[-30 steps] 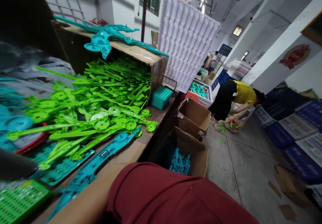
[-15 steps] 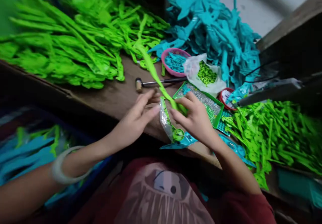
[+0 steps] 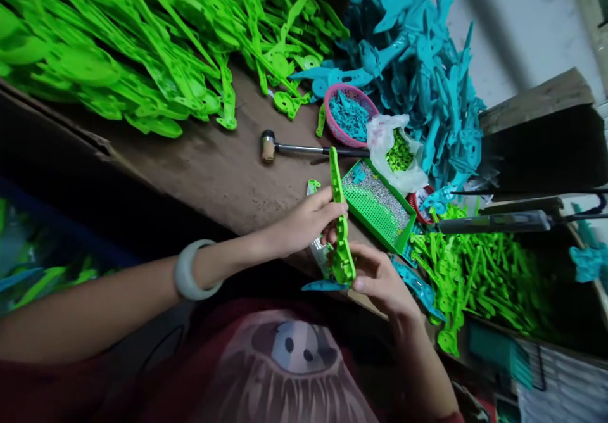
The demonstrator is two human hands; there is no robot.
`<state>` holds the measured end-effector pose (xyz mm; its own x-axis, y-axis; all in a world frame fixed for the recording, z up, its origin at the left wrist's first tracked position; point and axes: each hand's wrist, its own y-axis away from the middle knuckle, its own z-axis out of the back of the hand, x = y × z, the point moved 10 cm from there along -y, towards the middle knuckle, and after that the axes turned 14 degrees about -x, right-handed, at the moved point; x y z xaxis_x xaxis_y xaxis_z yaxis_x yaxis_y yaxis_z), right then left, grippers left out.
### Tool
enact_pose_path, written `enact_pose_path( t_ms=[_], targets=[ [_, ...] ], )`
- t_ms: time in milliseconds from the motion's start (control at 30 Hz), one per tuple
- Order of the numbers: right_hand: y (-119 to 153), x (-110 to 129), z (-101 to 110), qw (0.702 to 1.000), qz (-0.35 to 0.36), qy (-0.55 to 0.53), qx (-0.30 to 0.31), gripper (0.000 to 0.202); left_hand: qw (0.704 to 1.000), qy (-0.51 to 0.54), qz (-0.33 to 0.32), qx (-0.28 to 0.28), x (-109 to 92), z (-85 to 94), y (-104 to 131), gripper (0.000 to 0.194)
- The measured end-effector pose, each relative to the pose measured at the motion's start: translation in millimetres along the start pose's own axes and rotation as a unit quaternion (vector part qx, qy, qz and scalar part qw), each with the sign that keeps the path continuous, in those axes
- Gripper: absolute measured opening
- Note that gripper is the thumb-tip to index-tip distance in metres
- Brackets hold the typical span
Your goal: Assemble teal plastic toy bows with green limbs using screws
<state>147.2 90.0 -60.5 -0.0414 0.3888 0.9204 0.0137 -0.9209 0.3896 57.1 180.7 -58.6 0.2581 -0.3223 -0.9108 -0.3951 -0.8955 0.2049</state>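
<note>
A long bright-green plastic piece stands nearly upright in front of me, its ribbed hollow side showing. My left hand grips it around the middle, thumb across the front. Lower down, the fingers and thumb of my right hand close on its wider round end. Behind and below the hands, a clear-and-green part and a blue plastic part lie at the table edge, partly covered by the held piece. A small hammer rests on the table just beyond my hands.
Green pieces heap at the left, blue pieces at the back. A pink basket, a white plastic bag of green bits and a green tray of screws stand beyond. A grey power screwdriver juts in from the right over more green pieces.
The long green piece has been turned from lying slanted away to upright, hollow side showing. My left hand has moved right and taken hold of it; my right hand has moved down to its round end.
</note>
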Motion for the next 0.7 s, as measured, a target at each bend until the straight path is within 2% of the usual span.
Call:
enact_pose_path(
  t_ms=[67,100,167,233,300,333,400,500,600,700],
  targets=[
    [6,15,12,0.988,0.084,0.112,-0.064,0.052,1.000,-0.013,-0.019,0.017,-1,0.1,0,0.018],
    [11,25,19,0.966,0.138,0.186,-0.111,0.050,0.999,-0.026,-0.036,0.017,-2,4.0,1,0.021],
    [24,39,25,0.892,0.235,0.332,-0.198,0.047,0.992,-0.079,-0.092,-0.018,-6,22.1,4,0.031],
    [33,39,20,0.822,0.286,0.429,-0.240,0.048,0.964,-0.172,-0.183,-0.084,-15,47.2,12,0.036],
    [35,26,10,0.788,0.299,0.483,-0.236,0.049,0.909,-0.271,-0.291,-0.126,-26,61.8,27,0.026],
    [35,19,5,0.777,0.299,0.503,-0.230,0.049,0.877,-0.312,-0.345,-0.124,-29,61.9,36,0.020],
    [32,8,-1,0.757,0.296,0.539,-0.222,0.049,0.813,-0.378,-0.436,-0.077,-25,50.9,53,0.019],
    [30,2,-4,0.733,0.296,0.572,-0.218,0.046,0.740,-0.453,-0.497,0.030,0,27.9,67,0.024],
    [28,3,-5,0.724,0.313,0.580,-0.201,0.045,0.688,-0.492,-0.528,0.075,18,15.9,73,0.021],
    [28,1,-6,0.729,0.325,0.576,-0.177,0.046,0.652,-0.496,-0.570,0.054,17,12.3,77,0.023]
  ],
)
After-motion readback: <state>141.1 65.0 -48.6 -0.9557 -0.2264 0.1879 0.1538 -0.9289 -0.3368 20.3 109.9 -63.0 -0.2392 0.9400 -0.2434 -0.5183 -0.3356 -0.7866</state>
